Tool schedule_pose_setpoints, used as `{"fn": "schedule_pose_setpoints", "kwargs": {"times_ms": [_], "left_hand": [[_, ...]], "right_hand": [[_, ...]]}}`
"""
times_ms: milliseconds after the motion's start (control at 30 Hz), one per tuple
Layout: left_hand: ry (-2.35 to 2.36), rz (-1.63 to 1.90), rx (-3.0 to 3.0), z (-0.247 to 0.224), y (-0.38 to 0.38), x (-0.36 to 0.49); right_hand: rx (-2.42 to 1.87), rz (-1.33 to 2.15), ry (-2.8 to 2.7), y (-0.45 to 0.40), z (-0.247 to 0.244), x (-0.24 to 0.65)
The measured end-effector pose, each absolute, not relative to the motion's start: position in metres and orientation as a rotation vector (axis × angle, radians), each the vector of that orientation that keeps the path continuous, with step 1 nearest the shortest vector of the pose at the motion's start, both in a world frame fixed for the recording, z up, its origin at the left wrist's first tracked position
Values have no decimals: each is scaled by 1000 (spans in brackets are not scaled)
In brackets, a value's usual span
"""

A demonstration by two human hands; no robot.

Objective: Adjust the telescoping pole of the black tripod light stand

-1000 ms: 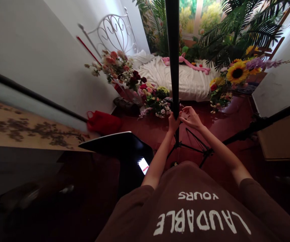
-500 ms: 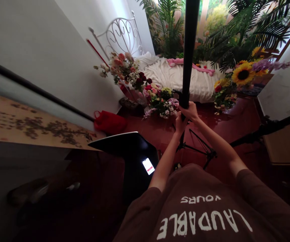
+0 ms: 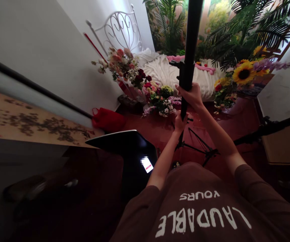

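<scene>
A black light stand [image 3: 190, 37] rises upright in front of me, its spread tripod legs [image 3: 197, 148] on the red floor. My right hand [image 3: 193, 95] is wrapped round the pole just under a thick collar with a knob [image 3: 181, 65]. Lower down, my left hand [image 3: 180, 123] grips the thinner section of the same pole, beside a small black clamp knob [image 3: 190, 119]. The top of the stand runs out of view.
To the left, a dark table [image 3: 137, 148] bears a lit phone [image 3: 148, 165]. A red bag [image 3: 108, 119] lies beyond it. Ahead are artificial flowers [image 3: 157, 97] and a bed with white cloth [image 3: 157, 72]. Another black pole [image 3: 281, 123] crosses at right.
My right hand has moved up, and the collar with its knob has risen along with it. My left hand stays low, so a gap of bare pole now separates the hands.
</scene>
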State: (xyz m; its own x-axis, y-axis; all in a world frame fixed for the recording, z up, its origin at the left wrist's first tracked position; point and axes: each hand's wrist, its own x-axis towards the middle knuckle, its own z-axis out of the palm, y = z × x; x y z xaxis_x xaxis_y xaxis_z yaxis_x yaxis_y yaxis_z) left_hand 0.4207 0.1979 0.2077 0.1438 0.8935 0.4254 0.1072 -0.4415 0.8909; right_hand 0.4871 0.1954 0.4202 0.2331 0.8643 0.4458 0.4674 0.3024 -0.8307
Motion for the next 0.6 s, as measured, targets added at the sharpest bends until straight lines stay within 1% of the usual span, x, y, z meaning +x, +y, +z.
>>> {"fn": "schedule_pose_setpoints", "kwargs": {"times_ms": [100, 200, 300, 433, 600], "left_hand": [[978, 1364, 1708, 206, 198, 421], [1001, 1381, 1712, 205, 197, 421], [985, 1394, 1713, 204, 198, 422], [948, 1374, 1709, 204, 200, 423], [982, 1392, 1730, 205, 200, 422]], "right_hand": [[-1342, 362, -1429, 190, 415, 491], [-1362, 320, -1503, 176, 399, 502], [-1427, 385, -1612, 150, 367, 520], [-1644, 511, -1701, 114, 318, 542], [-1843, 652, -1607, 97, 277, 543]]}}
